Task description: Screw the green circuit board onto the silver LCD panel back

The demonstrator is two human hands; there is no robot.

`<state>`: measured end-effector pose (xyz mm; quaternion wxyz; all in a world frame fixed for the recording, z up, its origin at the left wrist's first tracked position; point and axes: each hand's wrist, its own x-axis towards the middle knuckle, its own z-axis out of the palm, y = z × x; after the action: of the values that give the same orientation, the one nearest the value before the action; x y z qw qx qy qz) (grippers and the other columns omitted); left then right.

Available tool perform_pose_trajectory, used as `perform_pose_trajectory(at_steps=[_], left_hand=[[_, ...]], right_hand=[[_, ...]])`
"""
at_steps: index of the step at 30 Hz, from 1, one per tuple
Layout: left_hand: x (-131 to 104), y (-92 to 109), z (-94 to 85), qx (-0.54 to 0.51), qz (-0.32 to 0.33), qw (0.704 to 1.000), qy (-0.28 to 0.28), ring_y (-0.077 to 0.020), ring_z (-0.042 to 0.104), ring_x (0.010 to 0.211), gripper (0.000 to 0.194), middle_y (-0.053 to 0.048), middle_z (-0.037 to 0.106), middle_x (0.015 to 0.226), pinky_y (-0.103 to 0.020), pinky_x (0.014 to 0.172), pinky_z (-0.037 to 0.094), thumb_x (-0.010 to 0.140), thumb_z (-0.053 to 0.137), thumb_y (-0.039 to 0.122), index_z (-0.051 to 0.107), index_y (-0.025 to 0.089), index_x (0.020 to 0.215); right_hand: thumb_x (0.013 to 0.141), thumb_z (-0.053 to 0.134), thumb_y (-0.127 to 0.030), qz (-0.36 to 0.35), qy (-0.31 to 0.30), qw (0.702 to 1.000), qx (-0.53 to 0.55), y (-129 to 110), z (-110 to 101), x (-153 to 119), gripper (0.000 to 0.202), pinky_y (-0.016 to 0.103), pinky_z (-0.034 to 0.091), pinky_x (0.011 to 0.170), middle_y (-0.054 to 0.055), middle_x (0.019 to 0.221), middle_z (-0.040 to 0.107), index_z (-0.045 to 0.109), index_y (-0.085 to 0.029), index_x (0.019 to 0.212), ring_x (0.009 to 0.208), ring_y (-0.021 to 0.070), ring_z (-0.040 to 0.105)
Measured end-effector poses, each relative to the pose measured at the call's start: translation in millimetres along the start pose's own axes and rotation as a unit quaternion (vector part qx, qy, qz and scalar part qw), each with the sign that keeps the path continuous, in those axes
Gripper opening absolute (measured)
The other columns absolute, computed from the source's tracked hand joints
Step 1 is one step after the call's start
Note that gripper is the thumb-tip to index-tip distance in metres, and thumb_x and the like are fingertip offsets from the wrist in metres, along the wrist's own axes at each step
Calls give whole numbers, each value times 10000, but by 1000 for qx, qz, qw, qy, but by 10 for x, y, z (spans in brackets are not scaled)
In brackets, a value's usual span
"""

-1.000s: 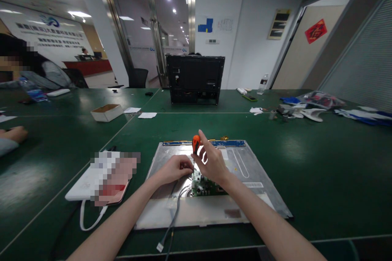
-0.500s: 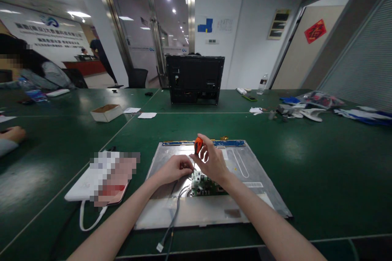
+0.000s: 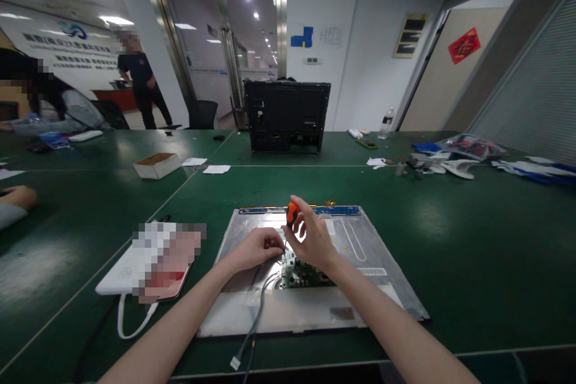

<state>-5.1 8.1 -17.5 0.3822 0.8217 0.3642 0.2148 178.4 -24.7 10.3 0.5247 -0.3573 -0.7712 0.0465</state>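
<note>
My right hand point(image 3: 310, 239) grips a small orange and black screwdriver point(image 3: 292, 213) by its handle, held upright. Its thin shaft points down at the upper left corner of a green circuit board point(image 3: 297, 273). My left hand point(image 3: 263, 248) is closed, with thumb and fingers pinched close to the screwdriver's tip; what they hold there, if anything, is too small to make out. Under both hands lies a flat silver display panel point(image 3: 378, 294) with a blue strip board along its far edge. Grey cables point(image 3: 258, 312) run from the board over the panel's near edge to a white connector point(image 3: 234, 362).
Left of the panel lie a white power bank point(image 3: 117, 273) and a pink phone point(image 3: 180, 279), joined by a white cable. Farther off stand a black monitor housing point(image 3: 288, 117), an open box point(image 3: 157, 166) and a bottle point(image 3: 386, 124). Another person's hand point(image 3: 20, 198) rests at far left.
The screwdriver's handle has turned slightly in my right hand, while my left hand stays put. In the background, a standing person has come further into view.
</note>
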Motion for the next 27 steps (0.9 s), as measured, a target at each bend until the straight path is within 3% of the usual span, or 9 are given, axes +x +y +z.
perform_pose_trajectory(at_steps=[3,9,16,21,27], left_hand=[[-5,18,-5,-2,3,1000,2,-131,573,707,84,-3,641,782,-237,651,441,774,594,183,652,162,832],[-8,29,-12,12,3,1000,8,-127,569,690,78,0,640,767,-230,641,435,759,599,173,661,165,805],[0,20,-2,-11,-4,1000,0,-127,584,685,84,0,649,756,-231,638,442,772,599,185,658,162,828],[-6,35,-1,-14,-8,1000,5,-127,586,677,74,-3,653,751,-234,629,442,772,602,188,664,163,806],[-13,51,-7,-3,-10,1000,7,-132,575,684,82,-6,647,762,-235,630,441,765,603,198,664,164,807]], right_hand=[[864,523,-210,-2,-24,1000,1,3,-6,13,664,247,469,509,47,957,561,223,-255,1454,601,106,530],[870,509,-183,2,-21,1000,-3,33,18,-11,679,248,479,512,50,944,612,195,-260,1466,605,117,561],[850,603,-260,17,-4,1000,-3,70,37,-21,650,214,434,454,-38,715,560,262,-253,1403,512,101,518],[872,587,-302,-2,-4,1000,-5,65,22,12,574,203,437,463,12,932,551,316,-310,1378,559,77,510],[890,521,-225,10,-21,1000,2,19,2,20,590,222,475,507,35,967,561,291,-301,1428,581,85,517]])
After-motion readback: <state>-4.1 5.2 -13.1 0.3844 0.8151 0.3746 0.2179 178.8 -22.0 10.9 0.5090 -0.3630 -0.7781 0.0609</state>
